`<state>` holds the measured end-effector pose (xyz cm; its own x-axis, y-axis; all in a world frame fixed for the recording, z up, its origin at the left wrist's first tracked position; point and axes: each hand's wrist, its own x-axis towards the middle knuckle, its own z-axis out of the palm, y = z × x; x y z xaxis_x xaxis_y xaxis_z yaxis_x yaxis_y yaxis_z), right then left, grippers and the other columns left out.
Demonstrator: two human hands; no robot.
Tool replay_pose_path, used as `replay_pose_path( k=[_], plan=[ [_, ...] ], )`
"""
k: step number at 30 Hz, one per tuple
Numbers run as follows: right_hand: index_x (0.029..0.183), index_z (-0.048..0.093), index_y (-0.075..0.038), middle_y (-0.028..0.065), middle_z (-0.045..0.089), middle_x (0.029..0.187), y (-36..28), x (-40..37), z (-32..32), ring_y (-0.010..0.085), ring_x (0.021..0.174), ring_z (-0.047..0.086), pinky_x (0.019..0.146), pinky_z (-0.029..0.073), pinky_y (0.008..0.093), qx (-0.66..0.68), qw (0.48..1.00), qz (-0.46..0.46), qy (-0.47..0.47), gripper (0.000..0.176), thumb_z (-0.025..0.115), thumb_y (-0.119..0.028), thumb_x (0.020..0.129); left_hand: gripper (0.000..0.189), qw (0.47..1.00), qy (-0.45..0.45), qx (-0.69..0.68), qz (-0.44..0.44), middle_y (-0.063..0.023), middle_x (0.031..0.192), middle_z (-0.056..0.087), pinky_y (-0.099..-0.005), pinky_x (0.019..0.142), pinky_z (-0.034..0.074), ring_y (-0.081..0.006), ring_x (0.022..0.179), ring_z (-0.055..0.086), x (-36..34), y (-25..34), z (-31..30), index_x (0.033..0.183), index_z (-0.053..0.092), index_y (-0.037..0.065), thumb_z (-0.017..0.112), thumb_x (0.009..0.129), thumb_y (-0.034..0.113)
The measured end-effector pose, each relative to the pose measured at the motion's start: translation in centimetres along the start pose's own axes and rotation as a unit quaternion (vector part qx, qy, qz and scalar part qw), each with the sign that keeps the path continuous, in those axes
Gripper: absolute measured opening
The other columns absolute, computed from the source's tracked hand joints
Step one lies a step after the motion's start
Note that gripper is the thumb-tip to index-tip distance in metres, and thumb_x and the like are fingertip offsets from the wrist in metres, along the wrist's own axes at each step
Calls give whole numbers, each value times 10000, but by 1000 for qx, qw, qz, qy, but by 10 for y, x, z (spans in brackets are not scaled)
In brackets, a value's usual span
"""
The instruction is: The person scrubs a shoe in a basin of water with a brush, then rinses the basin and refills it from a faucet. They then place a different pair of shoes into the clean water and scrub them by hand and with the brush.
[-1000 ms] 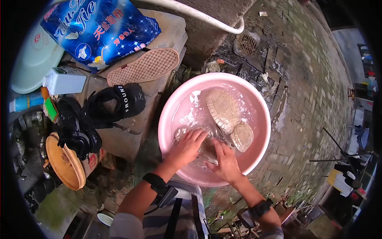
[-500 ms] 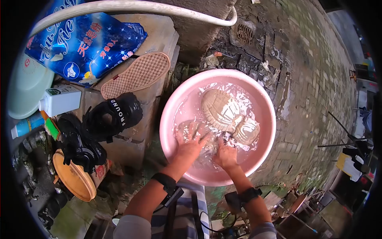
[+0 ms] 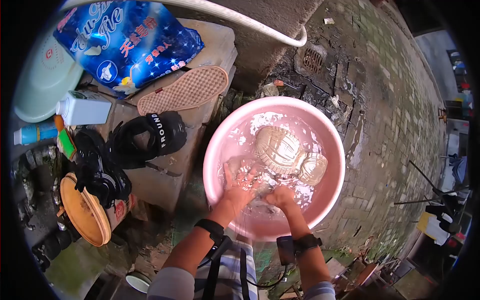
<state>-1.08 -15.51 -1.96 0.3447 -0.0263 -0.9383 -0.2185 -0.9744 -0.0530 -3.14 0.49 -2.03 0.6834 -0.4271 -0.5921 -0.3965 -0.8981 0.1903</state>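
Note:
A pink basin [image 3: 212, 165] holds water with bright reflections. In it a shoe with its pale, ridged sole up [image 3: 285, 152] lies near the far side. My left hand [image 3: 240, 189] is partly under water at the near left, its fingers spread over something greyish that the water blurs. Close beside it on the right, my right hand [image 3: 281, 197] is in the water with its fingers curled. What it holds, if anything, is hidden by the water and glare.
Left of the basin, a ledge bears a blue powder bag [image 3: 135, 45], an insole [image 3: 185, 92], black shoes [image 3: 147, 140], a white bottle [image 3: 87, 109] and a green-bristled brush [image 3: 66, 144]. A white hose [image 3: 235, 20] crosses above. A drain grate [image 3: 313, 60] lies beyond.
My right hand has moved slightly left and toward me, nearer my left hand, and its fingers are more curled. The camera view has shifted a little.

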Motion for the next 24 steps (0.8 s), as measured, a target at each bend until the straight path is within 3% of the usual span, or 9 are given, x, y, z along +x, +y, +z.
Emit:
replay_pose_path(
  k=[1, 3, 5, 11, 14, 15, 17, 19, 24],
  plan=[
    [1229, 384, -21, 253, 336, 1313, -1, 0, -6, 376, 1261, 248, 991, 197, 534, 28, 987, 4, -159, 783, 631, -389, 583, 653, 999, 12, -31, 12, -24, 1436, 162, -718, 919, 25, -319, 1332, 41, -2, -7, 2, 1337, 286, 313, 557, 745, 279],
    [1214, 391, -12, 246, 357, 1270, -1, -31, 9, 360, 1229, 283, 967, 227, 513, 72, 996, -14, -49, 808, 676, -380, 553, 721, 997, 23, -68, 31, -41, 1435, 145, -699, 939, 58, -319, 1331, 48, -16, -10, -9, 1354, 253, 288, 597, 723, 243],
    [1209, 393, -11, 191, 379, 1198, -7, -57, 29, 337, 1160, 329, 926, 259, 484, 43, 949, -44, 309, 853, 734, -369, 514, 851, 938, 126, -323, -23, -95, 1422, 114, -624, 978, 143, -345, 1311, 111, -36, -8, -35, 1371, 204, 239, 661, 663, 123],
    [1202, 398, -30, 173, 385, 1118, -1, -115, 26, 333, 1061, 368, 890, 275, 463, 34, 886, -140, 441, 868, 782, -355, 494, 917, 823, 297, -483, -6, -178, 1395, 127, -446, 1033, 163, -382, 1289, 130, -80, -1, -42, 1375, 177, 151, 688, 618, 79],
    [1202, 383, -33, 184, 373, 1115, 3, -138, 16, 340, 1055, 367, 890, 281, 457, 63, 835, -175, 517, 842, 792, -271, 505, 822, 699, 357, -620, 20, -188, 1370, 167, -412, 1028, 194, -339, 1267, 207, -89, 1, -39, 1369, 157, 127, 657, 717, 139],
    [1202, 383, -33, 184, 373, 1115, 6, -143, 14, 340, 1055, 367, 890, 281, 457, 55, 836, -178, 516, 842, 792, -271, 505, 822, 693, 361, -624, 18, -188, 1370, 167, -412, 1028, 194, -339, 1267, 207, -92, 3, -37, 1369, 157, 127, 657, 717, 139],
    [1218, 355, -31, 186, 345, 1132, 11, -153, 9, 336, 1057, 357, 903, 279, 459, 131, 813, -192, 534, 864, 794, -243, 505, 689, 431, 207, -877, -43, -174, 1333, 249, -388, 997, 267, -294, 1218, 304, -99, 8, -33, 1351, 188, 89, 590, 800, 189],
    [1239, 322, -21, 169, 330, 1142, 8, -169, 0, 322, 1079, 343, 924, 294, 428, 161, 802, -204, 538, 889, 793, -218, 511, 520, 464, 208, -859, -61, -140, 1247, 378, -353, 953, 330, -234, 1139, 405, -99, 10, -21, 1301, 273, 47, 492, 879, 258],
    [1264, 313, -12, 130, 318, 1171, 10, -193, -14, 273, 1119, 350, 969, 277, 372, 244, 785, -200, 534, 905, 791, -190, 517, 447, 388, 103, -916, -6, -103, 1048, 534, -322, 883, 390, -189, 985, 515, -93, 31, -12, 1146, 450, 8, 338, 935, 386]
  ],
)
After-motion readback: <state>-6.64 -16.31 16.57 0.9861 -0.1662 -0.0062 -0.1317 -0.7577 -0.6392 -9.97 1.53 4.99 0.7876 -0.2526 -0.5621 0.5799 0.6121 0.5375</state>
